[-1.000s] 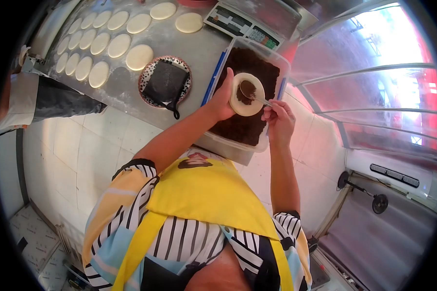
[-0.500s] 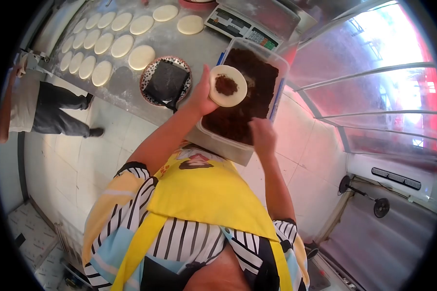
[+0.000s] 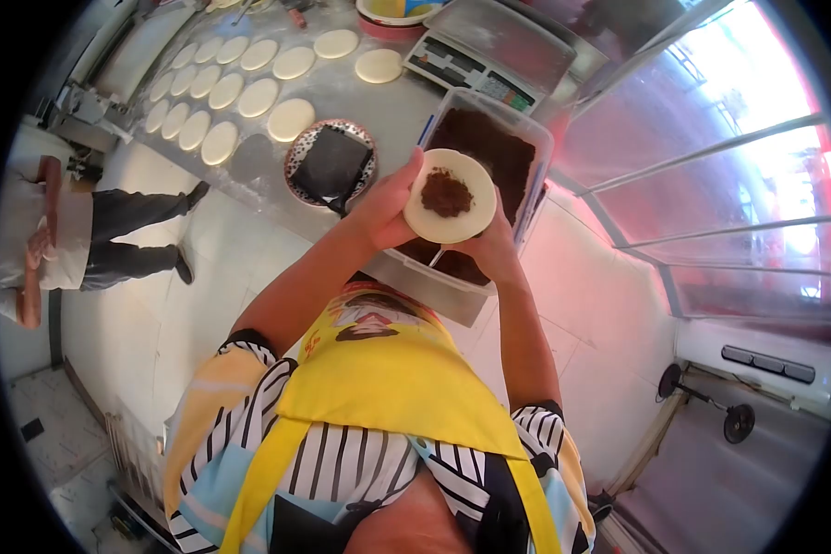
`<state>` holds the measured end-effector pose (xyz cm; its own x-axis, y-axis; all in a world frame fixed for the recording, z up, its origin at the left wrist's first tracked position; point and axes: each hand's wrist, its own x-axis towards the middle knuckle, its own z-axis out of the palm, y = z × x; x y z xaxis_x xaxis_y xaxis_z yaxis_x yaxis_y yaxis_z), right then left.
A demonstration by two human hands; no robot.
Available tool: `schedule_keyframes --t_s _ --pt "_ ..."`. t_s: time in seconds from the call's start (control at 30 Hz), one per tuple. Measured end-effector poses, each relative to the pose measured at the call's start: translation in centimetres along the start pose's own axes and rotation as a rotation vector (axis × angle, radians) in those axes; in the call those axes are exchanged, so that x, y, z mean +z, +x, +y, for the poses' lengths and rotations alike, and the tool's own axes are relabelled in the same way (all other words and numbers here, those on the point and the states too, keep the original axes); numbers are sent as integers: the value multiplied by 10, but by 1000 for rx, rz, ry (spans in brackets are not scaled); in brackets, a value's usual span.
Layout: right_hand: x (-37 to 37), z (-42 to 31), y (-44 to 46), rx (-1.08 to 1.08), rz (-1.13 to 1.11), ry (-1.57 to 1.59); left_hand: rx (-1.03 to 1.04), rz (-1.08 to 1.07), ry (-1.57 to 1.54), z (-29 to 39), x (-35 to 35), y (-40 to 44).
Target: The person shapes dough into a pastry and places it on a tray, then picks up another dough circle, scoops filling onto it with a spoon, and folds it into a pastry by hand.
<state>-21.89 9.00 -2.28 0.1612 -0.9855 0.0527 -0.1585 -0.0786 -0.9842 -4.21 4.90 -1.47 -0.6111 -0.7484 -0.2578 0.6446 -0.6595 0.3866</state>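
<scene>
A round of pale dough [image 3: 475, 209] rests over the plastic bin, with a heap of crumbly brown filling [image 3: 446, 192] at its middle. My left hand [image 3: 390, 205] grips its left edge, thumb along the rim. On the other side my right hand [image 3: 491, 246] holds the lower right edge, its fingers partly hidden beneath. A thin pale stick-like thing [image 3: 438, 257] shows below the dough near my right hand; I cannot tell what it is. Behind lies the clear bin [image 3: 545, 152], holding more brown filling [image 3: 494, 148].
Several dough rounds [image 3: 258, 98] lie in rows on the floured metal table [image 3: 249, 166]. A patterned bowl [image 3: 294, 157] with a black flat object [image 3: 331, 162] stands left of the bin. Behind the bin is a scale [image 3: 471, 72]. Another person [image 3: 55, 222] stands at left.
My right hand has come up from the bin's lower right to the dough's edge. The brown heap on the dough looks larger. The other person's hands are now in view.
</scene>
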Motion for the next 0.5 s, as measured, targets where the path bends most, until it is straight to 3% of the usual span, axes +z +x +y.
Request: schedule_keyframes --t_s 0.1,0.13,0.2,0.3,0.4,0.5 --pt "13 -3 3 -45 45 -1 55 103 129 7 13 -14" --pt "16 -1 4 -140 79 -129 68 133 225 11 15 -20" --pt "28 0 4 -102 143 110 86 183 415 19 18 -29" --pt "38 -11 4 -76 220 315 1 80 926 47 40 -55" --pt "44 -27 5 -101 241 342 203 -53 1014 47 38 -75" --pt "56 -47 15 -212 232 98 442 30 1073 43 31 -90"
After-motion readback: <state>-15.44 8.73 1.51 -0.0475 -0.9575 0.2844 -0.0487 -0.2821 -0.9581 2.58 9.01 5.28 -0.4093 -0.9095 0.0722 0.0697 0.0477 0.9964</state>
